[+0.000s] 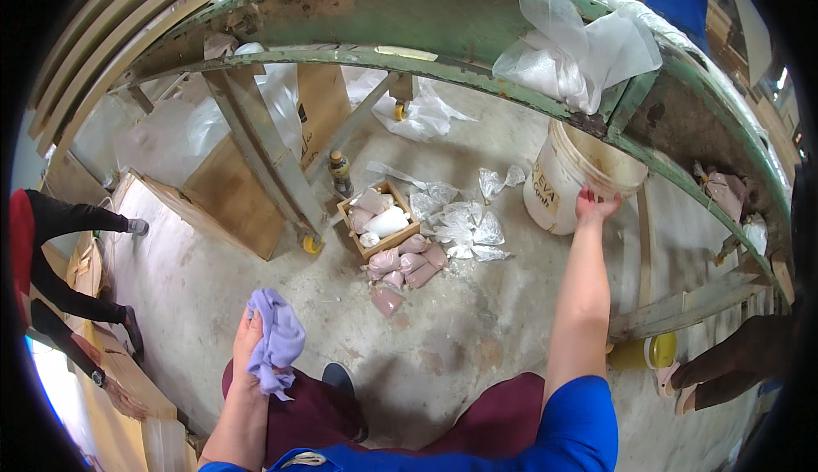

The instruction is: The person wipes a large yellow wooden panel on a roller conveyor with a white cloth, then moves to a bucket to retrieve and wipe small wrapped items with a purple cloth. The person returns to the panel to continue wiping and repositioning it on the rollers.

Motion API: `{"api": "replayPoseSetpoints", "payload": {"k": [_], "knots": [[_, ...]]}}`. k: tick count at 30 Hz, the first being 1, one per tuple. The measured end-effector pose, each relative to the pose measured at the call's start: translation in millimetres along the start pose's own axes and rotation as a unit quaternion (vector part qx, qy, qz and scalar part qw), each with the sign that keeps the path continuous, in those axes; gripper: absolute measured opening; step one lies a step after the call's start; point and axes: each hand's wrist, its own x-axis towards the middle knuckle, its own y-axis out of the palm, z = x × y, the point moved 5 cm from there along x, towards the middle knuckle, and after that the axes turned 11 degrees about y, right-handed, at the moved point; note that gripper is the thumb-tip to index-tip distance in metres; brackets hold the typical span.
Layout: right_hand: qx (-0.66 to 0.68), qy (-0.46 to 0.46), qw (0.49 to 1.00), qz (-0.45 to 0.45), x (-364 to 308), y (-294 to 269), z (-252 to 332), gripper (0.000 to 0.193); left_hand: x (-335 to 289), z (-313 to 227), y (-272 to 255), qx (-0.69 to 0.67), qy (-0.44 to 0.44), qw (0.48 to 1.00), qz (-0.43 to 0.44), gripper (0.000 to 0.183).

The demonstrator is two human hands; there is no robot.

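Observation:
My left hand (245, 346) is closed round a crumpled lilac cloth (279, 334), held above my left thigh. Stretched forward, my right hand (598, 205) grips the near rim of a large white plastic bucket (550, 184), which stands tilted on the floor under the green metal frame. The inside of the bucket looks pale and stained; its contents, if any, I cannot make out. Left of the bucket lie several clear plastic bags (469, 225). Beside them, a small wooden box (348, 216) holds pink and white bags, with several pink bags (409, 261) in front of it.
A green metal frame (375, 12) spans the far side, with a clear plastic bag (571, 63) on it. A bottle (340, 172) stands behind the wooden box. Cardboard (230, 191) leans near a wheeled metal leg (256, 144). Other people's legs (77, 293) show at both sides.

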Motion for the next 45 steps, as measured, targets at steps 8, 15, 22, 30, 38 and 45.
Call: {"api": "replayPoseSetpoints", "payload": {"k": [8, 15, 22, 30, 38, 45], "knots": [[-0.097, 0.069, 0.993, -0.002, -124.0, -84.2, 39.6, 0.041, 29.5, 66.6, 63.5, -0.192, -0.183, 0.937, 0.227, 0.044], [-0.675, 0.097, 0.731, 0.014, -307.4, -112.1, 23.5, 0.042, -29.7, 150.9, 172.2, 0.056, -0.340, 0.864, 0.367, 0.021], [-0.558, 0.137, 0.812, 0.098, -361.0, -113.8, -38.3, 0.028, -105.2, 179.6, 213.4, 0.017, -0.288, 0.765, 0.576, 0.004], [-0.646, -0.209, 0.731, 0.062, -338.0, -29.4, 72.0, 0.017, -79.7, 181.4, 207.6, 0.116, -0.194, 0.799, 0.557, 0.007], [-0.917, -0.177, 0.348, 0.086, -273.0, 70.5, 91.8, 0.038, -100.0, 200.3, 168.5, 0.340, -0.126, 0.594, 0.718, 0.026], [-0.959, -0.243, 0.143, 0.021, -220.1, 40.4, 48.6, 0.063, -120.8, 195.6, 146.8, 0.447, 0.153, 0.316, 0.823, 0.044]]}}
